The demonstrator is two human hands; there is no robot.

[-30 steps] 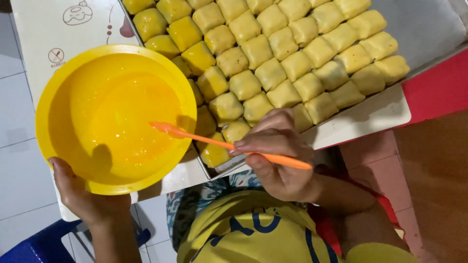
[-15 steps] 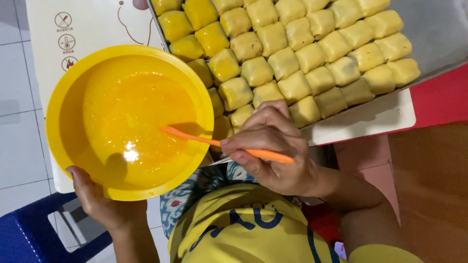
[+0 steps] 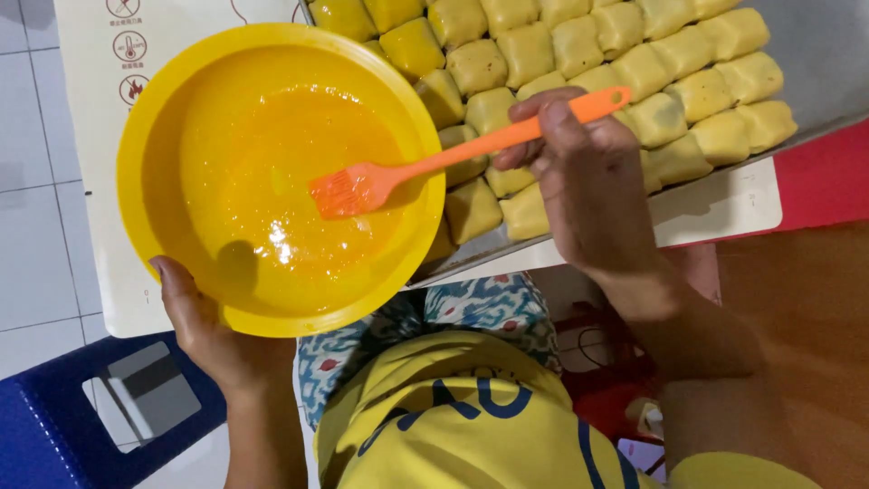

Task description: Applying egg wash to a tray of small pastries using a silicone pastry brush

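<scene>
My left hand (image 3: 213,330) grips the near rim of a yellow bowl (image 3: 158,118) that holds a glossy orange-yellow liquid (image 3: 281,172). My right hand (image 3: 588,177) pinches the handle of an orange silicone brush (image 3: 425,165), whose bristle head hangs over the liquid inside the bowl. Behind the bowl lies a metal tray (image 3: 815,54) packed with rows of square yellow dough rolls (image 3: 634,45); the right hand hovers over the tray's near rows.
A white baking mat (image 3: 715,204) with small printed icons lies under tray and bowl. A red surface (image 3: 824,177) is at right, a blue plastic stool (image 3: 63,426) at lower left on grey floor tiles. My yellow shirt fills the bottom.
The brush has swung up and turned so its bristle head now shows flat above the liquid. My right hand moved up over the rolls, and the view has moved closer.
</scene>
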